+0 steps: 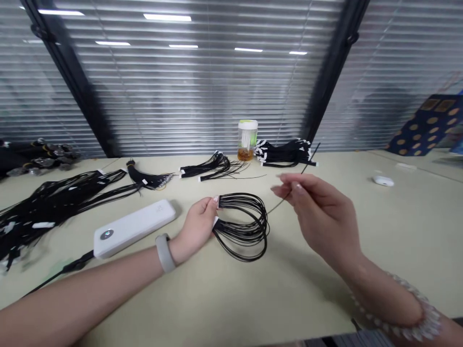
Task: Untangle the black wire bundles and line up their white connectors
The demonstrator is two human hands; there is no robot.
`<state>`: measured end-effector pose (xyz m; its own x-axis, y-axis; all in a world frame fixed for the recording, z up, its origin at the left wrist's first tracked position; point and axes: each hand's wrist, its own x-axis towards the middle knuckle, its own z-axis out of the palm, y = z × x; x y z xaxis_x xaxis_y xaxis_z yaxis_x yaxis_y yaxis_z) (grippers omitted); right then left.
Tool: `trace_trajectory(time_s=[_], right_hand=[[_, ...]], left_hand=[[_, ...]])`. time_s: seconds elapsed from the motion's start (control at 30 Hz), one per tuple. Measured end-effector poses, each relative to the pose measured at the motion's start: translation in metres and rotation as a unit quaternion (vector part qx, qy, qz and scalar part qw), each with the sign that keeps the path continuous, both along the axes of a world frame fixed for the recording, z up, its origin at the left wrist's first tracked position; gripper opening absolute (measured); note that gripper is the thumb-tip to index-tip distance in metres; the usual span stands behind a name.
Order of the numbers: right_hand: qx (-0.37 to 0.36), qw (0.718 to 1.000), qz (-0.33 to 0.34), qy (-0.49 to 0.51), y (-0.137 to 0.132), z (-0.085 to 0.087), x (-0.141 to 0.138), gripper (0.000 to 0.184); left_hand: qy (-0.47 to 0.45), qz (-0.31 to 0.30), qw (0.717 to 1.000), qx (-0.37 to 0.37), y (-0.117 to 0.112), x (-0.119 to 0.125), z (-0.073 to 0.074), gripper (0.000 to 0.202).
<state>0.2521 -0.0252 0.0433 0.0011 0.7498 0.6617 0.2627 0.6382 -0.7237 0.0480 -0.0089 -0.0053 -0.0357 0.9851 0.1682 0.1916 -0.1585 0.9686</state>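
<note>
A looped bundle of thin black cables (pixel 249 226) is gripped at its white-tagged ends by my left hand (pixel 200 219), whose fingers are closed round it. The loops spread out to the right, above the table. My right hand (pixel 321 212) pinches a thin dark tie (pixel 311 156) between thumb and fingers. One end of this tie sticks up past the fingertips, and the other runs down left to the loops' right side. Whether it passes round the cables I cannot tell.
A white power bank (pixel 135 229) with a black lead lies left of my left hand. Black cable bundles (pixel 61 197) cover the table's left side, with another bundle (pixel 284 152) at the back. Beside that stands a lidded jar (pixel 248 140). A white earbud case (pixel 383 180) lies at right.
</note>
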Motion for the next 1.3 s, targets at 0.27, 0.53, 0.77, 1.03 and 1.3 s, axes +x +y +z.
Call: trace_trajectory(time_s=[0.27, 0.53, 0.77, 1.03, 1.3], right_hand=[[-0.111, 0.978, 0.065, -0.163, 0.000, -0.021, -0.021, 0.008], [-0.103, 0.955, 0.076, -0.266, 0.003, -0.020, -0.019, 0.019], [-0.151, 0.946, 0.100, -0.268, 0.003, -0.016, -0.016, 0.023], [-0.159, 0.947, 0.110, -0.255, 0.003, -0.018, -0.019, 0.025], [-0.081, 0.948, 0.080, -0.297, 0.001, -0.022, -0.025, 0.017]], left_hand=[[0.092, -0.048, 0.990, 0.096, -0.010, 0.001, 0.002, 0.036], [0.119, -0.047, 0.986, 0.105, -0.014, 0.002, 0.002, 0.035], [0.118, -0.041, 0.987, 0.100, -0.015, 0.002, 0.002, 0.036], [0.122, -0.045, 0.986, 0.104, -0.015, 0.002, 0.001, 0.037], [0.142, -0.049, 0.983, 0.102, -0.017, 0.004, 0.003, 0.035]])
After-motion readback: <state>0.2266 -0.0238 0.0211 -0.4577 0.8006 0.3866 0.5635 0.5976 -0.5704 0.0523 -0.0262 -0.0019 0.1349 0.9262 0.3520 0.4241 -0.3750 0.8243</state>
